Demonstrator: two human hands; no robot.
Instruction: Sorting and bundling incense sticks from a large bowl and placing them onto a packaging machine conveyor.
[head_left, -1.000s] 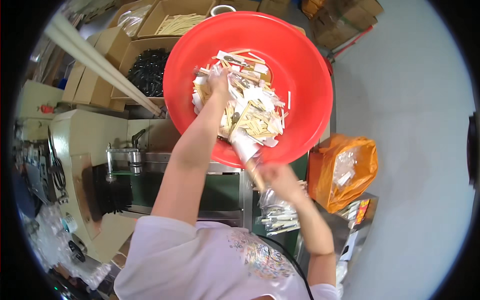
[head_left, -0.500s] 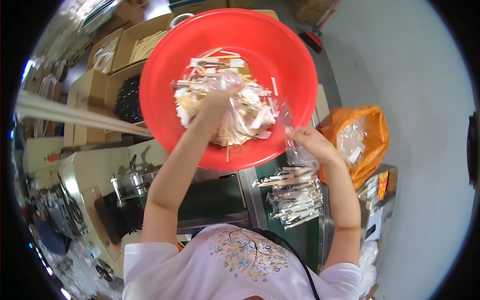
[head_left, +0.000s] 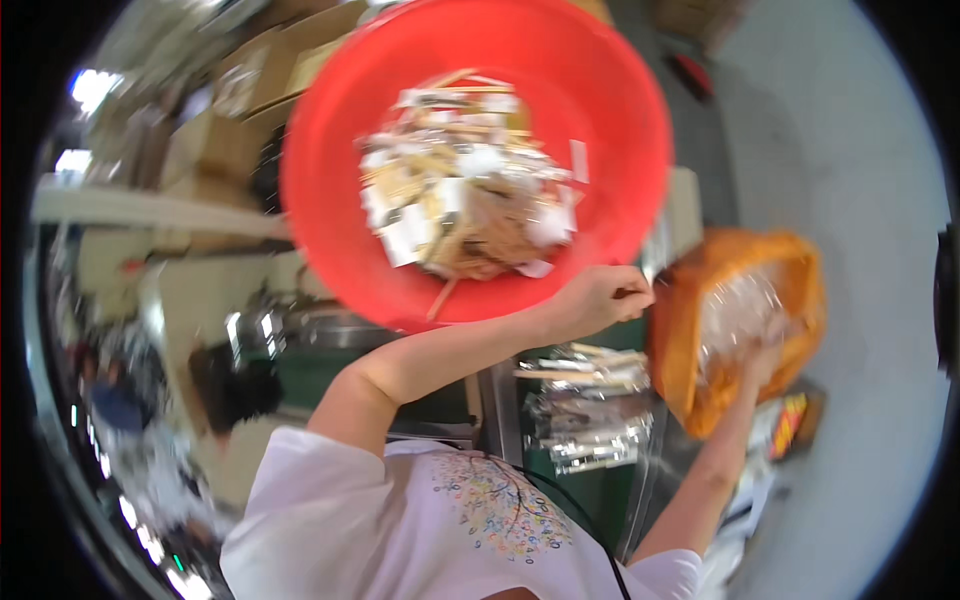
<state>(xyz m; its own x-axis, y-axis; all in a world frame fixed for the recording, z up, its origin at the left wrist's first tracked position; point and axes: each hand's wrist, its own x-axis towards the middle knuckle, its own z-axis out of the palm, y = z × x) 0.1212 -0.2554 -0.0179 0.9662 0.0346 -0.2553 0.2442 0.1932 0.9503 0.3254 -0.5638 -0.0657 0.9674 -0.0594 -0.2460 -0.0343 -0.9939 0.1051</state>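
My left hand (head_left: 605, 298) is over the lower right rim of a large red basin (head_left: 590, 90), its fingers curled closed; anything inside them is hidden. In the basin lies a heap of wooden sticks, white paper pieces and clear wrappers (head_left: 460, 190). My right hand (head_left: 765, 348) reaches into an orange plastic bag (head_left: 682, 345) on the right, among clear plastic bags (head_left: 735, 305). Motion blurs its fingers, so their grip does not show. Below the left hand, several clear-wrapped packs with wooden sticks (head_left: 590, 410) lie stacked on a green surface.
Cardboard boxes (head_left: 205, 155) stand beyond the basin on the left. A pale pole (head_left: 150, 208) runs toward the basin from the left. A grey-blue wall (head_left: 850, 180) rises at the right. A small box (head_left: 800, 425) with a red and yellow label sits below the orange bag.
My left hand has left the heap in the basin and moved right to its rim. My right hand, earlier at clear plastic by the basin, has moved right into the orange bag.
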